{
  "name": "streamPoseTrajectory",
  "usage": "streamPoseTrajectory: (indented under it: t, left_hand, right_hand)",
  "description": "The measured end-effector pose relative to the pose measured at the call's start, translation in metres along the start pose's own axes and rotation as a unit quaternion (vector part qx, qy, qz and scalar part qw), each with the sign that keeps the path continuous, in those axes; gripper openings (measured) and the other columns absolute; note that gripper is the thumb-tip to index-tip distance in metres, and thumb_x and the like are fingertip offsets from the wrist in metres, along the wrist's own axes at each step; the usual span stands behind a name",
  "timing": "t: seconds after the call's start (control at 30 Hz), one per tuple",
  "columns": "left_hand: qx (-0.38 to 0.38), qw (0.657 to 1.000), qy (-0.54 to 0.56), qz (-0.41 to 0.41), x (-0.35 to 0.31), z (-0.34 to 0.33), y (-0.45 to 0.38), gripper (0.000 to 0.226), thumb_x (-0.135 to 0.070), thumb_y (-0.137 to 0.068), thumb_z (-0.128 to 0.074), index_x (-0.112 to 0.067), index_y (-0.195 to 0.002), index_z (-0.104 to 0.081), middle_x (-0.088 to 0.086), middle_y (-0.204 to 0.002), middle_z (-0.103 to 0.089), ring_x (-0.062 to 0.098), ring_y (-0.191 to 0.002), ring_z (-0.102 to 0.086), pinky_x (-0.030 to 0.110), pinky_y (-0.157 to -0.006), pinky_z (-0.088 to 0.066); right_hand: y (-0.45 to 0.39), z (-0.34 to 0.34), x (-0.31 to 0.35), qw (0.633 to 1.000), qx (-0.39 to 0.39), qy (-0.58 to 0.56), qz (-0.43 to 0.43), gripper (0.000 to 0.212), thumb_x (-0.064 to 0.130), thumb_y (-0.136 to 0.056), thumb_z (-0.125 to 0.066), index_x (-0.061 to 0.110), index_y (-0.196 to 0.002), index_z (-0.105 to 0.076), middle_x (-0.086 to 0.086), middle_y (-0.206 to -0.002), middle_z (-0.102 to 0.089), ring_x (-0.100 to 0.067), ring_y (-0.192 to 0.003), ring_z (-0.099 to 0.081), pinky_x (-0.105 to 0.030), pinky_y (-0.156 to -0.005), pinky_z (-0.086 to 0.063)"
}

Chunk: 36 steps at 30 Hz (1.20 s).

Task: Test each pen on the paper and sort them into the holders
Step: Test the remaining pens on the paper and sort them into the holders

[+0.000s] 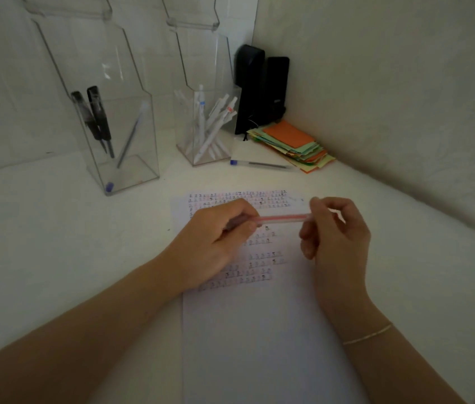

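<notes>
Left hand (215,237), right hand (335,228): fingers curled.

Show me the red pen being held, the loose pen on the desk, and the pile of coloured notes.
red pen (281,218): head view, mid barrel.
loose pen (262,164): head view, mid barrel.
coloured notes (288,135): head view, orange top sheet.

Red pen (281,218) ends hidden in both hands, paper (259,345) cut off below, marks illegible
</notes>
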<state>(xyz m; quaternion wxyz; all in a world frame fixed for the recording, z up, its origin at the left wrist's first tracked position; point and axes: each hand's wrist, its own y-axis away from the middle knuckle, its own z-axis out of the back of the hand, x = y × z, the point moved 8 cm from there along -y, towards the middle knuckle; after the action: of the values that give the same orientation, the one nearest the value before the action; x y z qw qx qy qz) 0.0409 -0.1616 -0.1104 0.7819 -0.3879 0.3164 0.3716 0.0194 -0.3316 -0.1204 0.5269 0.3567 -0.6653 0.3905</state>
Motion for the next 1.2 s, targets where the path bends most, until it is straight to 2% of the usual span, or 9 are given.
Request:
streamPoseTrajectory:
  t: [0.27,0.57,0.7,0.8,0.87,0.97,1.07,1.13,1.2]
  left_hand:
    - [-0.113,0.986,-0.011,0.121,0.021,0.020,0.001,0.045,-0.045,-0.089,-0.050,-0.018,-0.055,-0.063,-0.007,-0.040,-0.041,0.005,-0.040,-0.036,0.013,-0.048,-0.032]
    - [-0.163,0.980,0.000,0.111,0.017,0.027,0.004,0.039,-0.027,-0.088,-0.060,-0.007,-0.055,-0.062,-0.012,-0.035,-0.043,0.005,-0.037,-0.038,0.010,-0.046,-0.028]
    - [-0.197,0.978,0.008,0.063,0.010,0.035,0.002,0.029,-0.025,-0.085,-0.065,-0.009,-0.061,-0.063,-0.001,-0.046,-0.049,0.007,-0.044,-0.039,0.011,-0.049,-0.031]
    - [-0.244,0.969,-0.005,0.049,0.005,0.049,0.000,0.013,-0.023,-0.085,-0.066,-0.015,-0.076,-0.061,0.000,-0.050,-0.048,0.007,-0.045,-0.041,0.011,-0.049,-0.034]
    - [-0.271,0.962,0.000,0.041,0.004,0.059,-0.001,0.008,-0.021,-0.088,-0.061,-0.018,-0.082,-0.056,-0.002,-0.050,-0.046,0.006,-0.043,-0.040,0.012,-0.047,-0.033]
    - [-0.292,0.955,0.045,0.034,0.009,0.075,-0.001,0.007,-0.018,-0.096,-0.047,-0.021,-0.090,-0.050,0.002,-0.060,-0.056,0.012,-0.051,-0.051,0.024,-0.052,-0.043]
    - [-0.279,0.957,0.060,0.061,0.033,0.086,-0.002,0.013,-0.022,-0.098,-0.038,-0.018,-0.108,-0.047,-0.003,-0.089,-0.064,0.012,-0.079,-0.063,0.026,-0.072,-0.049]
    - [-0.217,0.969,-0.066,0.099,0.051,0.083,-0.003,0.025,-0.027,-0.097,-0.042,-0.020,-0.120,-0.045,-0.005,-0.115,-0.059,0.014,-0.107,-0.057,0.025,-0.090,-0.041]
    - [-0.136,0.962,-0.212,0.111,0.063,0.072,-0.006,0.038,-0.028,-0.096,-0.044,-0.020,-0.133,-0.041,-0.002,-0.137,-0.046,0.016,-0.127,-0.041,0.026,-0.105,-0.027]
  right_hand:
    - [0.012,-0.028,0.003,0.983,0.112,0.124,0.070,0.025,0.020,-0.089,-0.062,0.005,-0.069,-0.062,0.003,-0.046,-0.051,-0.005,-0.038,-0.042,-0.017,-0.042,-0.037]
    - [0.019,-0.043,0.002,0.972,0.199,0.111,0.061,0.025,0.016,-0.091,-0.057,0.002,-0.071,-0.062,-0.007,-0.050,-0.057,-0.013,-0.033,-0.044,-0.018,-0.041,-0.039]
    - [0.007,-0.042,0.007,0.961,0.193,0.183,0.072,0.020,0.020,-0.089,-0.062,0.011,-0.072,-0.069,-0.001,-0.061,-0.063,-0.008,-0.048,-0.051,-0.016,-0.052,-0.042]
    - [0.005,-0.061,0.035,0.893,0.210,0.350,0.192,0.007,0.022,-0.087,-0.064,0.023,-0.089,-0.071,0.011,-0.084,-0.063,-0.001,-0.073,-0.056,-0.017,-0.071,-0.044]
    - [0.015,-0.089,0.049,0.836,0.269,0.414,0.240,0.024,0.022,-0.090,-0.058,0.025,-0.114,-0.063,0.010,-0.104,-0.063,-0.006,-0.093,-0.059,-0.022,-0.084,-0.045]
    - [0.038,-0.136,0.063,0.687,0.339,0.534,0.358,0.027,0.013,-0.093,-0.047,0.017,-0.120,-0.052,-0.001,-0.111,-0.060,-0.020,-0.098,-0.059,-0.029,-0.074,-0.043]
    - [0.020,-0.163,0.082,0.560,0.285,0.663,0.406,0.035,0.009,-0.094,-0.043,0.013,-0.128,-0.039,-0.007,-0.118,-0.052,-0.026,-0.093,-0.061,-0.031,-0.062,-0.037]
    - [-0.005,-0.178,0.112,0.625,0.237,0.642,0.375,0.042,0.009,-0.093,-0.044,0.013,-0.134,-0.033,-0.008,-0.118,-0.050,-0.028,-0.095,-0.060,-0.032,-0.066,-0.038]
    - [-0.024,-0.198,0.137,0.781,0.274,0.483,0.285,0.059,0.001,-0.091,-0.044,0.020,-0.143,-0.024,-0.009,-0.112,-0.048,-0.029,-0.095,-0.059,-0.035,-0.074,-0.049]
